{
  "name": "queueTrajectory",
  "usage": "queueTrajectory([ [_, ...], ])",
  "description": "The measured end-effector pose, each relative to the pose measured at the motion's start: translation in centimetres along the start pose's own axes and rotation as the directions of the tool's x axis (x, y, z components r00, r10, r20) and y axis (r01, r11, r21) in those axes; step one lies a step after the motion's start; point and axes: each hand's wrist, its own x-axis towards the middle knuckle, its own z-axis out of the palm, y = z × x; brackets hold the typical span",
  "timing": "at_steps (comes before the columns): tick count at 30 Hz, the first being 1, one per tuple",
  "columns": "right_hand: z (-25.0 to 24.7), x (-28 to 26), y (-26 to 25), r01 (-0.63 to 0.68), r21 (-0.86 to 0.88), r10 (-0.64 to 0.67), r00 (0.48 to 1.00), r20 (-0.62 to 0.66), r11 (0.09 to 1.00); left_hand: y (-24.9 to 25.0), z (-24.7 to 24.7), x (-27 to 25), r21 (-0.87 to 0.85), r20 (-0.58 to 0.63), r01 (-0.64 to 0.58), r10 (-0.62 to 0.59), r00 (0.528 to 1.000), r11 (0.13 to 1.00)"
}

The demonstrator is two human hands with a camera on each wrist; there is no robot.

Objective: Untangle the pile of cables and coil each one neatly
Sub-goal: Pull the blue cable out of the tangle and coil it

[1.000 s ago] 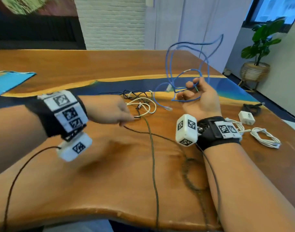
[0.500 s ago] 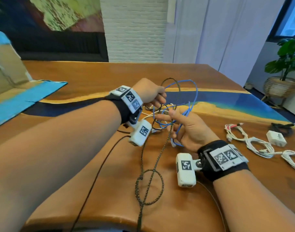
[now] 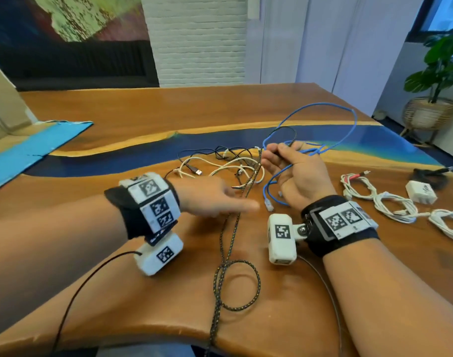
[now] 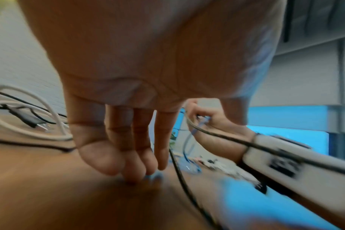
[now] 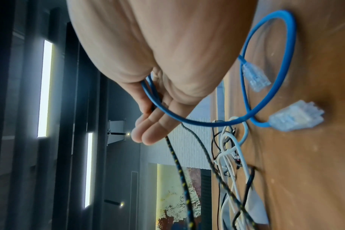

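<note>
Holding the thin blue network cable [image 3: 347,117] with a dark braided cord [image 3: 233,228] above the wooden table [image 3: 117,109], the right hand [image 3: 295,173] should probably free blue first while the flat-fingered left hand [image 3: 210,199] steadies the cord.

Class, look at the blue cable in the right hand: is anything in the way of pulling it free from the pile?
Yes. The braided cable runs up into the right hand beside the blue cable, so both are gripped together.
</note>
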Motion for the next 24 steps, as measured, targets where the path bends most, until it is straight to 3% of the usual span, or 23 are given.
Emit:
queueTrajectory([
  [5,-0.6,0.1,-0.3,0.010,-0.002,-0.010,1.000,-0.017,1.000,2.2,2.7,-5.1,0.283,0.183,-0.120,0.069,0.981,0.952],
  [8,-0.7,0.0,-0.2,0.000,-0.014,0.000,1.000,-0.014,1.000,2.7,4.3,-6.6,0.409,0.209,-0.169,0.089,0.974,0.897],
  [13,-0.7,-0.1,-0.1,-0.017,-0.061,0.017,1.000,-0.001,0.998,2.1,4.6,-6.1,0.285,0.283,-0.208,0.125,0.951,0.936],
  [16,-0.9,-0.1,0.0,-0.018,-0.109,0.021,0.999,0.027,0.994,0.8,2.4,-4.9,0.317,0.126,-0.187,0.155,0.980,0.930],
  [19,-1.0,-0.2,0.2,-0.032,-0.187,0.042,0.998,0.048,0.982,-0.2,-1.6,-3.2,0.203,-0.065,-0.119,0.135,0.989,0.972],
  [22,-0.5,-0.4,0.5,-0.053,-0.252,0.074,0.995,0.073,0.966,-1.2,-5.3,-0.8,-0.039,-0.310,-0.080,0.064,0.949,0.996],
  [24,0.0,-0.8,0.7,-0.084,-0.311,0.122,0.987,0.106,0.947,-1.4,-7.4,0.8,-0.312,-0.443,-0.133,-0.021,0.896,0.941],
])
